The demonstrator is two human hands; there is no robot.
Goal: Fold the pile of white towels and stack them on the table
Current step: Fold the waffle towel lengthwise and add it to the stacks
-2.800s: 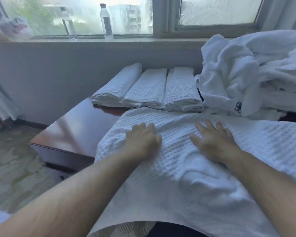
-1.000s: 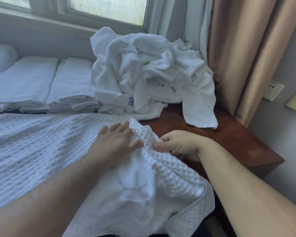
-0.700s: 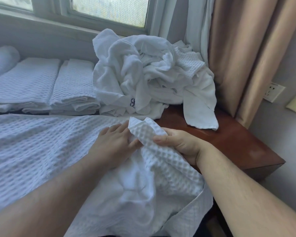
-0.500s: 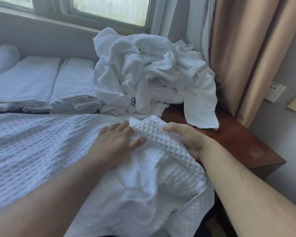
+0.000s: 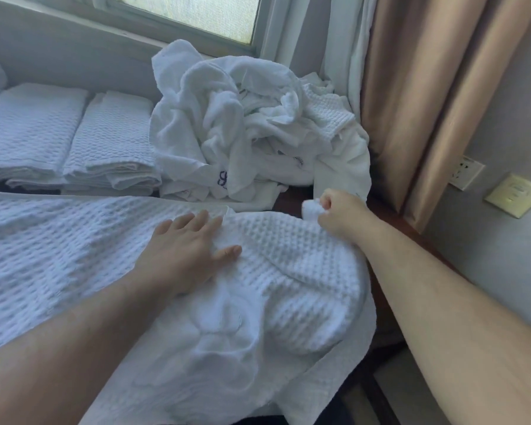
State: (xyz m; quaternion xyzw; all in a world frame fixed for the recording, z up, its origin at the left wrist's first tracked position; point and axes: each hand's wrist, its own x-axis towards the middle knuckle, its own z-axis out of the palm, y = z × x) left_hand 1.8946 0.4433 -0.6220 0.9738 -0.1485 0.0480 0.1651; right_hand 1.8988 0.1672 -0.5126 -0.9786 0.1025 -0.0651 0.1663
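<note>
A large white waffle-weave towel (image 5: 59,256) lies spread across the wooden table in front of me. My left hand (image 5: 181,253) presses flat on it with straight fingers. My right hand (image 5: 339,214) grips the towel's right corner in a fist, pulled out toward the right. Behind them sits a crumpled pile of white towels (image 5: 252,127). Folded towels (image 5: 111,145) lie in a row at the back left, against the wall under the window.
The dark wooden table (image 5: 383,210) shows only at its right edge, close to beige curtains (image 5: 426,87). A wall socket (image 5: 465,176) and a switch plate (image 5: 515,194) are on the right wall. The window sill runs along the back.
My view swung right from the folded stacks to the pile. My right hand took the towel's corner, lifted it by my left hand, then pulled it out to the right. My left hand stays pressing.
</note>
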